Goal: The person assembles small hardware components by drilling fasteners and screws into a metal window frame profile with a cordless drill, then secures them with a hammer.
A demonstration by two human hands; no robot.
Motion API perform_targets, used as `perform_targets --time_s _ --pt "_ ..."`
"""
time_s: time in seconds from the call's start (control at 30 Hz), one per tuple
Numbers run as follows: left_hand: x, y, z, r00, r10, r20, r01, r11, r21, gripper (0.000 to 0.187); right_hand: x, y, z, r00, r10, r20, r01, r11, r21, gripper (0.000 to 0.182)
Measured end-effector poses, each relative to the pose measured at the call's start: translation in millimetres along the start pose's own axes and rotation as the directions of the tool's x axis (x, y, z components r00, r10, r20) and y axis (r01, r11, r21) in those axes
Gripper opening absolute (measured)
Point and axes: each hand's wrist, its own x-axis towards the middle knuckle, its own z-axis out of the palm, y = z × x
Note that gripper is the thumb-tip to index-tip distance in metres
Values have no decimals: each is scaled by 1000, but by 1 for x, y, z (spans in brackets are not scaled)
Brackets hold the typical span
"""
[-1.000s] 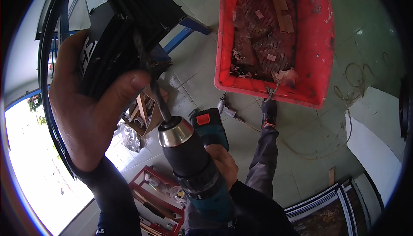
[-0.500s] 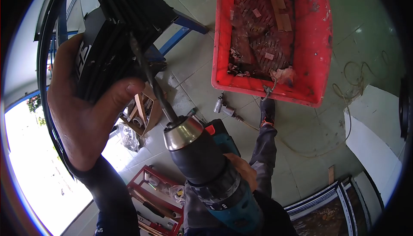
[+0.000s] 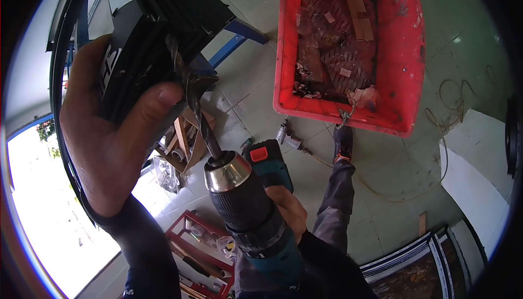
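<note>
My left hand (image 3: 109, 130) is wrapped round the end of a black ribbed profile (image 3: 147, 54) at the upper left, thumb on the near side. My right hand (image 3: 290, 212) grips a teal and black power drill (image 3: 248, 212) in the lower middle, partly hidden behind the drill body. A long dark drill bit (image 3: 196, 108) points up and left from the silver chuck. Its tip overlaps the profile's end face in view; whether it touches cannot be told.
A red bin (image 3: 406, 81) holding scraps stands at the upper right. Behind the profile is a blue stand (image 3: 229, 48). An air tool (image 3: 289, 136) with a hose lies on the floor. Also there are a scrap box (image 3: 199, 146), red rack (image 3: 177, 228) and framed panels (image 3: 414, 266).
The drill has turned and shifted slightly left, so its battery base and more of my right hand show. My left hand still holds the profile.
</note>
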Motion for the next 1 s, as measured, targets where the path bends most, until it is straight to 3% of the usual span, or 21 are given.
perform_targets --time_s 0.07,0.2,0.3,0.4,0.47,0.53,0.6,0.67,0.87,1.0 --pt "0 1 2 1000 5 -16 -5 1000 -14 66 -7 14 10 997 -68 25 69 997 -23 41" --pt "0 3 1 1000 2 -6 -2 1000 -12 61 5 9 16 995 56 81 -58 998 15 38" --pt "2 0 0 1000 15 10 -14 999 -33 61 0 12 29 998 47 52 -48 999 18 38" --pt "2 0 -3 998 1 59 3 998 -63 59 -5 12 42 993 109 47 -111 993 29 38" --pt "3 3 -7 995 -27 98 37 994 -103 57 -12 11 54 960 276 57 -281 950 134 41" --pt "6 -2 -17 983 51 175 -36 995 -93 55 -14 15 67 968 250 26 -251 957 146 43" --pt "13 -12 -30 957 114 267 -104 993 -50 52 -12 23 80 998 35 -46 -33 998 51 45" --pt "22 -23 -42 912 155 379 -175 984 20 48 -10 18 95 994 -12 -110 13 1000 4 47" --pt "17 -35 -34 920 224 321 -133 950 -283 37 -14 18 123 978 -43 -204 32 998 -58 48" --pt "14 -35 -31 926 240 292 -141 936 -322 33 -9 20 126 966 -91 -240 75 994 -76 48"
